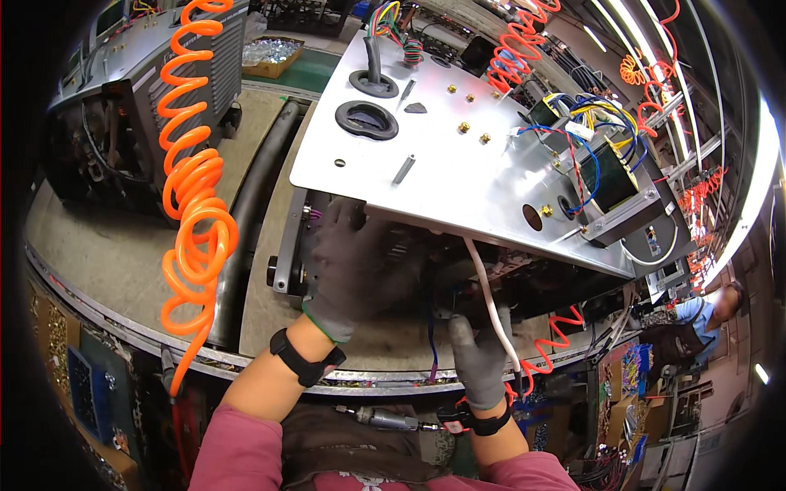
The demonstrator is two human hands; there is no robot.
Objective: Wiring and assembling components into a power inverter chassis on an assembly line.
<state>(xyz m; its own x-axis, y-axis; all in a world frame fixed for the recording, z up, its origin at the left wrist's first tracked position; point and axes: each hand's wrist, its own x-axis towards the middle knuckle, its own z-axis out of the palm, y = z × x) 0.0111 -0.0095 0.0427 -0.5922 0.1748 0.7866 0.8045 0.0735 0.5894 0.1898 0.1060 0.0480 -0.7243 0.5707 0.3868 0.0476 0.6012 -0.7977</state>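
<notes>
In front of me stands an open machine housing with a silvery metal top plate (442, 180). My left hand (336, 262), in a grey glove, reaches in beneath the plate's near left edge. It is blurred, and its fingers merge with the dark interior. My right hand (479, 364), gloved too, is lower down at the housing's near side. Its thumb stands apart from the blurred fingers, which point up. A white cable (489, 303) hangs from under the plate and runs across this hand; no grip on it shows. A dark blue strip (432, 348) dangles between the hands.
An orange coiled hose (196, 180) hangs at the left, before another grey machine housing (147, 114). Transformers with coloured wires (602, 164) sit on the plate's right side. A black roller (262, 180) crosses the bench. Another person (696, 323) stands far right. Parts bins (90, 393) line the lower left.
</notes>
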